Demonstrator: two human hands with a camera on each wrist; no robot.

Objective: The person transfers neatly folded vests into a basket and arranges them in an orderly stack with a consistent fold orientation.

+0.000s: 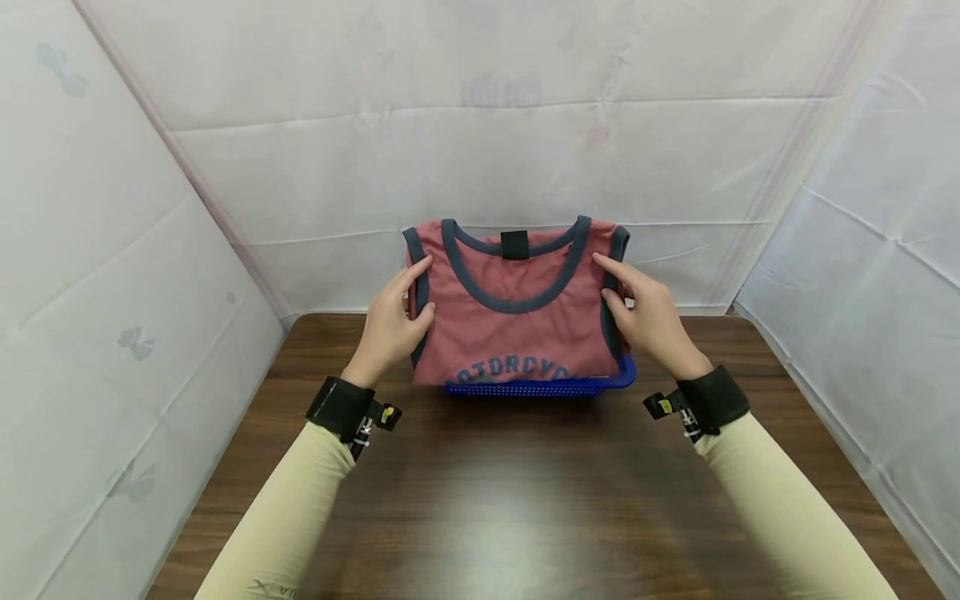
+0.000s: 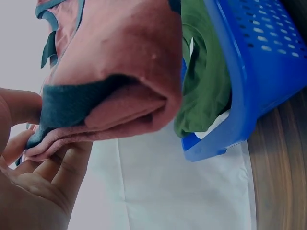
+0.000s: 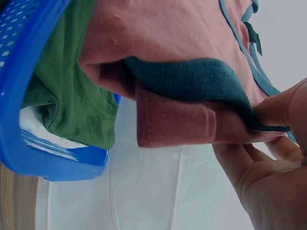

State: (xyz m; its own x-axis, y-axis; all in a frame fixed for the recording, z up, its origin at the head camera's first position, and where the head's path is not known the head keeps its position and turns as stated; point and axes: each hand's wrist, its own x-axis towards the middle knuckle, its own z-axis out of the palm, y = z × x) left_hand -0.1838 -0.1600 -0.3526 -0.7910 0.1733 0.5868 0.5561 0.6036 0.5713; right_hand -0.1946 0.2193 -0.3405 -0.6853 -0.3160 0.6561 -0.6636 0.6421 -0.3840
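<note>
A folded pink tank top with dark blue-grey trim, a black neck label and blue lettering is held up in front of me, over a blue basket. My left hand grips its left side between thumb and fingers; in the left wrist view the fingers lie beneath the folded layers. On the opposite side, my right hand pinches the trimmed edge the same way. Inside the basket lies a green garment, with something white under it. The shirt hides most of the basket in the head view.
The basket stands on a brown wood-grain table, near its back edge. White cloth sheets hang behind and along both sides of the table.
</note>
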